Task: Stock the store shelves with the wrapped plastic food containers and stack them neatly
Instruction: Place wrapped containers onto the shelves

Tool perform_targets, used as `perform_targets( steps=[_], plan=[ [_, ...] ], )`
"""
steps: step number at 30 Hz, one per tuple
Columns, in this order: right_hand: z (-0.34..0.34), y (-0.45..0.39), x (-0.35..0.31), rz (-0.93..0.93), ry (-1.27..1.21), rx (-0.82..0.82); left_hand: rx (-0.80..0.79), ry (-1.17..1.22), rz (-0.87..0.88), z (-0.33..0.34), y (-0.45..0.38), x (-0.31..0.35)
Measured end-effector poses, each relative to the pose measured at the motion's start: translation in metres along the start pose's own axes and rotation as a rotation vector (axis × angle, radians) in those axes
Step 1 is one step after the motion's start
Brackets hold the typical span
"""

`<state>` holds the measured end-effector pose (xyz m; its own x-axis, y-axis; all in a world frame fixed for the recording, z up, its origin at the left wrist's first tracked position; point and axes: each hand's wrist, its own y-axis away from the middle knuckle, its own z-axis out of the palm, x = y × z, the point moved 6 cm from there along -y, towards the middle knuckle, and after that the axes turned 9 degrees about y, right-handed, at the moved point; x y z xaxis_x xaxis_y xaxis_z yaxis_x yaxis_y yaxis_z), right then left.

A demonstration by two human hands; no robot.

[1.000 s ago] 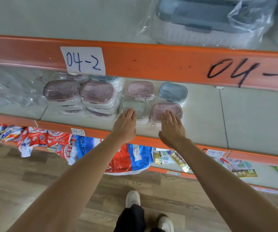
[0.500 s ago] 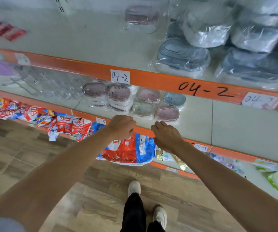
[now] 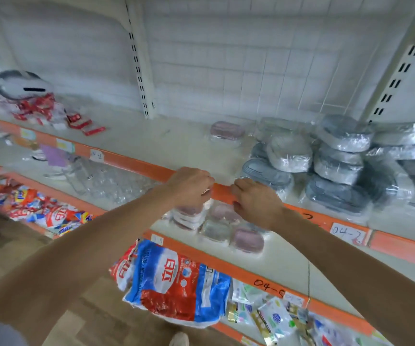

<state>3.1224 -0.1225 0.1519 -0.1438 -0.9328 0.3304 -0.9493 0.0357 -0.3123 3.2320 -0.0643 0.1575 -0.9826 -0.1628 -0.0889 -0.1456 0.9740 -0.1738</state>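
Left hand (image 3: pixel 192 187) and right hand (image 3: pixel 254 201), fingers curled and holding nothing, hover near the orange front edge of the upper shelf (image 3: pixel 151 168). Small wrapped containers (image 3: pixel 247 239) sit near the middle shelf's front edge; large grey wrapped containers (image 3: pixel 336 156) stack on the upper shelf's right.

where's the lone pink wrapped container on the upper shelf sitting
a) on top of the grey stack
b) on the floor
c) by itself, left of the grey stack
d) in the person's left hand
c: the pink container lies alone on the upper shelf, left of the grey wrapped stack.
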Motion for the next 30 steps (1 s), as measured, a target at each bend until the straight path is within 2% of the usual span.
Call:
perform_targets(
  steps=[3, 6, 9, 14, 18, 23, 25, 28, 30],
  plan=[
    [-0.007, -0.022, 0.031, 0.046, 0.056, 0.051, 0.062, 0.085, -0.028, -0.012, -0.022, -0.021],
    [-0.006, -0.040, 0.064, 0.180, 0.065, 0.054, 0.116, 0.190, -0.048, -0.021, -0.050, -0.041],
    [-0.007, -0.050, 0.098, 0.356, 0.111, 0.007, 0.062, 0.280, -0.057, -0.018, -0.084, -0.063],
    [0.006, -0.046, 0.151, 0.707, 0.142, -0.315, -0.125, 0.299, -0.003, 0.007, -0.142, -0.090],
    [0.024, -0.034, 0.164, 0.910, 0.010, -0.491, -0.213, 0.291, -0.010, 0.029, -0.177, -0.102],
    [0.022, -0.044, 0.160, 0.967, -0.027, -0.465, -0.193, 0.314, 0.057, 0.040, -0.208, -0.116],
    [0.020, -0.052, 0.159, 0.952, 0.004, -0.402, -0.228, 0.275, 0.051, 0.048, -0.214, -0.122],
    [0.013, -0.078, 0.148, 0.817, 0.013, -0.281, -0.186, 0.148, 0.050, 0.051, -0.213, -0.128],
    [0.014, -0.100, 0.137, 0.703, -0.014, -0.267, -0.124, 0.080, 0.049, 0.045, -0.209, -0.137]
  ],
)
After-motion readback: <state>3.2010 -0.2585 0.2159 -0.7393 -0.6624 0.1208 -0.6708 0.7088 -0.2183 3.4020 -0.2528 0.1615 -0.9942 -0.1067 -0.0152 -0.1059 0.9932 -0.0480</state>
